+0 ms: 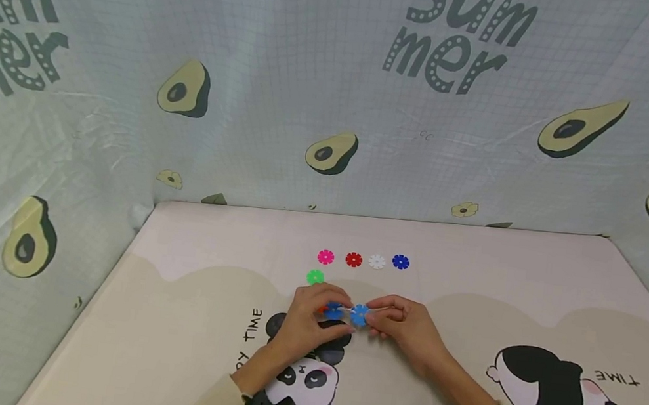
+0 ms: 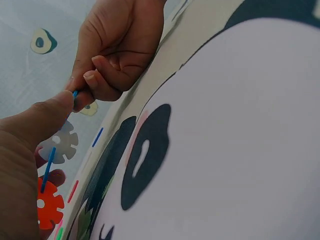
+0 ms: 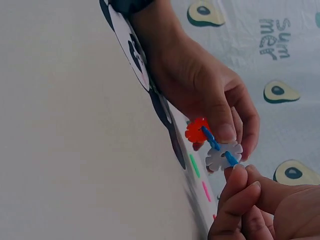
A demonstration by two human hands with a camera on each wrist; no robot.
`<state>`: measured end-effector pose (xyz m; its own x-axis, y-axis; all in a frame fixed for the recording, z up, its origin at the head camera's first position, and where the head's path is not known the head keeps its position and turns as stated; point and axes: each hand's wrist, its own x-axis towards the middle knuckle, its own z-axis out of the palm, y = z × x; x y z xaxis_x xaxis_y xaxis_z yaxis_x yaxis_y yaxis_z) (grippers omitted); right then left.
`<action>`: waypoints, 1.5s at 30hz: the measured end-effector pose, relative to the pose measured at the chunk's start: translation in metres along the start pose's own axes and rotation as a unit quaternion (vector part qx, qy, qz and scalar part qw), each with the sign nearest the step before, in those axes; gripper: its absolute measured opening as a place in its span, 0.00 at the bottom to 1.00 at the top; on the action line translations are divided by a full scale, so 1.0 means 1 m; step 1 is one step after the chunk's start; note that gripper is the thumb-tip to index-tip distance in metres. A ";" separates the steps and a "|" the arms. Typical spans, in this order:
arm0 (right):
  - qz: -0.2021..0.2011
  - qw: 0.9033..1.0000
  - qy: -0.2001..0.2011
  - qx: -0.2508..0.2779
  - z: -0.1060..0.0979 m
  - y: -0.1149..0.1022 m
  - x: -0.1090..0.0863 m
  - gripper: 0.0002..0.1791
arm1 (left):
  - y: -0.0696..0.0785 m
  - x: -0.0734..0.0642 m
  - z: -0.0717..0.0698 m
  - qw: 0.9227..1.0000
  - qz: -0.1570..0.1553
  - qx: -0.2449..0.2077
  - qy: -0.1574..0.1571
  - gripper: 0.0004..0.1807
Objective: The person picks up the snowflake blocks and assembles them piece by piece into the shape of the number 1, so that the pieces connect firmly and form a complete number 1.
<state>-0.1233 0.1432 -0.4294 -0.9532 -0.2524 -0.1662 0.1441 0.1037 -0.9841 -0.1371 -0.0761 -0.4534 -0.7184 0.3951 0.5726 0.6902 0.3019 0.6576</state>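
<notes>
Above the panda print, both hands meet at a small chain of notched, flower-shaped plastic discs. My left hand (image 1: 312,323) grips the linked part, its thumb over the white disc (image 3: 225,156). An orange-red disc (image 2: 50,205) and a blue disc (image 1: 333,310) join on to that white one, the orange-red at the outer end. My right hand (image 1: 403,326) pinches another blue disc (image 1: 359,315) between thumb and fingertips, edge against the white disc. In the right wrist view this blue disc is mostly hidden by the fingers.
Behind the hands lie loose discs on the table: green (image 1: 315,277), pink (image 1: 326,257), red (image 1: 354,259), white (image 1: 377,261) and dark blue (image 1: 401,261). The pale tablecloth (image 1: 167,344) has animal prints. A curtain with avocado prints (image 1: 246,155) hangs along the back.
</notes>
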 end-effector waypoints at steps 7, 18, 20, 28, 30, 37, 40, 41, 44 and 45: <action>-0.003 1.000 -0.013 -0.001 0.004 -0.001 -0.001 0.20 | 0.000 0.002 0.000 1.000 0.016 -0.019 -0.015 0.18; 0.000 0.999 -0.025 0.022 0.007 -0.001 -0.002 0.21 | 0.021 0.007 -0.006 0.996 0.047 -0.079 -0.017 0.17; -0.002 0.999 -0.033 0.023 0.007 -0.001 -0.002 0.21 | 0.024 0.007 -0.007 0.995 0.047 -0.081 -0.018 0.16; -0.007 0.999 -0.052 0.008 0.006 -0.002 -0.001 0.21 | 0.037 0.011 -0.013 0.995 0.056 -0.080 -0.016 0.15; -0.010 0.999 -0.050 0.004 0.004 -0.001 -0.001 0.20 | 0.036 0.010 -0.013 0.995 0.053 -0.084 -0.014 0.14; -0.024 0.998 0.019 -0.059 -0.010 -0.001 0.007 0.16 | 0.033 0.008 -0.010 0.995 0.033 -0.095 -0.012 0.13; -0.034 0.993 0.063 -0.090 -0.021 -0.003 0.015 0.14 | 0.033 0.007 -0.010 0.995 0.026 -0.094 -0.013 0.13; -0.038 0.991 0.076 -0.100 -0.024 -0.004 0.018 0.14 | 0.033 0.007 -0.010 0.995 0.025 -0.094 -0.013 0.13; -0.043 0.986 0.109 -0.122 -0.033 -0.006 0.026 0.14 | 0.033 0.008 -0.011 0.995 0.024 -0.092 -0.012 0.13; -0.043 0.984 0.117 -0.126 -0.035 -0.007 0.029 0.15 | 0.033 0.008 -0.011 0.995 0.025 -0.091 -0.012 0.13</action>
<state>-0.1610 0.1691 -0.4252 -0.9984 -0.0444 -0.0349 0.0181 0.3347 -0.9422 -0.1210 -0.0723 -0.4215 -0.6802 0.4269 0.5958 0.6959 0.1208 0.7079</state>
